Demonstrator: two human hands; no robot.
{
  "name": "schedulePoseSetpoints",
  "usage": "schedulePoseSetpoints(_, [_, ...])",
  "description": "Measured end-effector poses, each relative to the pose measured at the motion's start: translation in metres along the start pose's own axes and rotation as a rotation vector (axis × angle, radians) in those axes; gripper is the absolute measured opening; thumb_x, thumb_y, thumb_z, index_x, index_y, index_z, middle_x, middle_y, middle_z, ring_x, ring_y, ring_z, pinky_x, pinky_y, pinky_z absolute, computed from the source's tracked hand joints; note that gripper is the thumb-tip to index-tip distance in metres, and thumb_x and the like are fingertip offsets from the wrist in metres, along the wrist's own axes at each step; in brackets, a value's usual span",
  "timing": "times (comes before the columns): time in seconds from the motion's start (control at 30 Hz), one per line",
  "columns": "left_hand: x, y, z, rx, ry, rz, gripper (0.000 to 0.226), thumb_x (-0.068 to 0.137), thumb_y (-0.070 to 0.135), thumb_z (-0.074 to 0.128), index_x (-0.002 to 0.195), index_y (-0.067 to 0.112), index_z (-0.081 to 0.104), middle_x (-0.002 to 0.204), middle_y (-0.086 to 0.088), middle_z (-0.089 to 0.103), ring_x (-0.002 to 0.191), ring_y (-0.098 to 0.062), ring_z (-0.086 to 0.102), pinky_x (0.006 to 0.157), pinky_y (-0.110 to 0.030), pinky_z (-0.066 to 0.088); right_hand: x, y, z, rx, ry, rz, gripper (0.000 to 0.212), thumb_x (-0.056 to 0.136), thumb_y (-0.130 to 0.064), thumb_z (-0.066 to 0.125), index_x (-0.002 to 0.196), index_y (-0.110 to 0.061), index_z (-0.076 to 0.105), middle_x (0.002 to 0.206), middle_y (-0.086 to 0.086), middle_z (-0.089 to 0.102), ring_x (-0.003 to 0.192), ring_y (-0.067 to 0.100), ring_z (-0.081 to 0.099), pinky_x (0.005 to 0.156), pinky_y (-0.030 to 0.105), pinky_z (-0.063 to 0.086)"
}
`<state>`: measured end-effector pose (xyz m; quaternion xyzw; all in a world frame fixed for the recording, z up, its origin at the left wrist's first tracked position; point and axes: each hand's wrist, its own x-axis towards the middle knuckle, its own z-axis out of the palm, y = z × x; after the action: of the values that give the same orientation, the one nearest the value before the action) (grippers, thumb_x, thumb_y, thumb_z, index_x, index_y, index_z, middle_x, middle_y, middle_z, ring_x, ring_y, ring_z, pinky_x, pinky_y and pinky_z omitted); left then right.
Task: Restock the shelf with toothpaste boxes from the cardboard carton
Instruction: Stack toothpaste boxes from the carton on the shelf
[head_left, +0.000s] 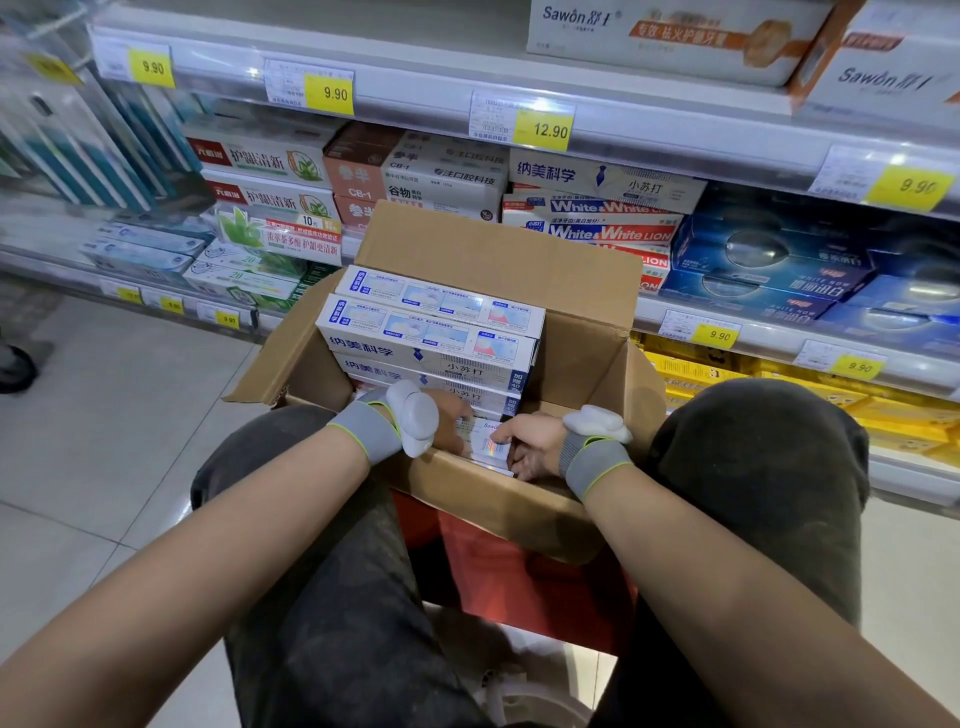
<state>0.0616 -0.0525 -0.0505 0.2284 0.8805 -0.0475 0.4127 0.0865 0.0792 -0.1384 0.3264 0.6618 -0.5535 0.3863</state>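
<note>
An open cardboard carton (576, 358) rests between my knees, its far flap raised. Several white toothpaste boxes with blue print (431, 332) are stacked inside on the left. At the near wall both hands reach into the carton. My left hand (449, 421) and my right hand (524, 441) both grip a small white box with a shiny label (485, 441) lying low in the carton. Grey wristbands with white devices sit on both wrists. Matching white and blue boxes (608, 179) stand on the shelf behind the carton.
Shelves packed with toothpaste run across the back, with yellow price tags (543, 130) on the rails. Dark blue boxes (779, 260) fill the right, green and white ones (270, 228) the left. A red stool (519, 577) sits under the carton. Someone's shoe (15, 366) is at far left.
</note>
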Motion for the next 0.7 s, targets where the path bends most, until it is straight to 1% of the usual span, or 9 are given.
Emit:
schedulePoseSetpoints(0.13, [0.001,-0.001,0.0,0.0,0.033,0.013,0.05,0.094,0.029,0.052,0.138,0.011,0.039,0.126,-0.01,0.056,0.097,-0.022,0.05,0.088,-0.028,0.042,-0.001,0.001,-0.003,-0.097,0.009,-0.043,0.031,0.087,-0.008,0.058,0.069,-0.013,0.033,0.057,0.006,0.023,0.043,0.014,0.028,0.052,0.025,0.026])
schedulePoseSetpoints(0.23, [-0.001,-0.002,-0.003,-0.037,0.069,0.031,0.046,0.095,0.029,0.05,0.135,0.008,0.043,0.127,-0.01,0.056,0.11,-0.025,0.053,0.09,-0.027,0.041,-0.005,-0.001,-0.005,-0.148,0.016,-0.052,0.039,0.087,-0.014,0.062,0.066,-0.015,0.03,0.053,0.005,0.023,0.026,0.011,0.025,0.049,0.022,0.022])
schedulePoseSetpoints(0.27, [-0.001,-0.003,-0.002,-0.059,0.07,0.035,0.044,0.096,0.029,0.05,0.134,0.007,0.045,0.127,-0.01,0.056,0.11,-0.025,0.053,0.091,-0.027,0.04,-0.005,-0.002,-0.004,-0.163,0.013,-0.045,0.04,0.087,-0.018,0.064,0.066,-0.015,0.03,0.052,0.004,0.024,0.025,0.011,0.024,0.049,0.022,0.021])
schedulePoseSetpoints(0.33, [-0.001,-0.008,-0.003,-0.098,0.085,0.047,0.039,0.096,0.029,0.049,0.127,0.006,0.052,0.119,-0.009,0.059,0.098,-0.022,0.051,0.087,-0.026,0.039,-0.008,-0.006,-0.002,-0.194,0.002,-0.037,0.043,0.086,-0.026,0.066,0.064,-0.016,0.031,0.046,0.002,0.025,0.031,0.013,0.023,0.05,0.022,0.022])
schedulePoseSetpoints(0.4, [-0.001,-0.013,-0.003,-0.114,0.102,0.057,0.027,0.096,0.029,0.05,0.11,0.007,0.057,0.101,-0.007,0.056,0.089,-0.019,0.045,0.079,-0.024,0.034,-0.013,-0.009,-0.002,-0.206,-0.013,-0.034,0.043,0.086,-0.03,0.067,0.064,-0.015,0.033,0.042,0.0,0.025,0.04,0.013,0.022,0.054,0.024,0.029])
schedulePoseSetpoints(0.47, [-0.001,-0.016,-0.005,-0.135,0.12,0.057,0.014,0.095,0.029,0.051,0.095,0.015,0.052,0.091,-0.004,0.049,0.085,-0.019,0.042,0.074,-0.022,0.03,-0.018,-0.011,-0.003,-0.209,-0.024,-0.039,0.044,0.086,-0.032,0.066,0.062,-0.015,0.033,0.035,-0.002,0.026,0.045,0.014,0.023,0.056,0.025,0.03])
schedulePoseSetpoints(0.53, [-0.003,-0.017,-0.007,-0.158,0.125,0.062,0.016,0.095,0.029,0.052,0.097,0.014,0.056,0.089,-0.003,0.049,0.084,-0.019,0.042,0.073,-0.022,0.03,-0.022,-0.013,-0.003,-0.19,-0.039,-0.036,0.044,0.086,-0.031,0.066,0.061,-0.014,0.034,0.029,-0.003,0.027,0.044,0.014,0.025,0.057,0.026,0.031])
schedulePoseSetpoints(0.63, [-0.006,-0.019,-0.01,-0.189,0.12,0.052,0.03,0.094,0.033,0.053,0.113,0.01,0.059,0.095,-0.003,0.055,0.087,-0.017,0.045,0.079,-0.024,0.035,-0.026,-0.014,-0.001,-0.061,-0.085,-0.031,0.033,0.085,-0.023,0.07,0.067,-0.012,0.044,0.03,-0.001,0.029,0.037,0.013,0.038,0.068,0.031,0.044])
schedulePoseSetpoints(0.7, [-0.008,-0.021,-0.012,-0.182,0.126,0.056,0.022,0.094,0.032,0.054,0.103,0.013,0.059,0.082,0.003,0.053,0.084,-0.017,0.045,0.076,-0.023,0.034,-0.032,-0.015,0.0,-0.024,-0.101,-0.047,0.029,0.083,-0.023,0.071,0.071,-0.013,0.046,0.032,-0.001,0.034,0.029,0.012,0.047,0.071,0.033,0.045])
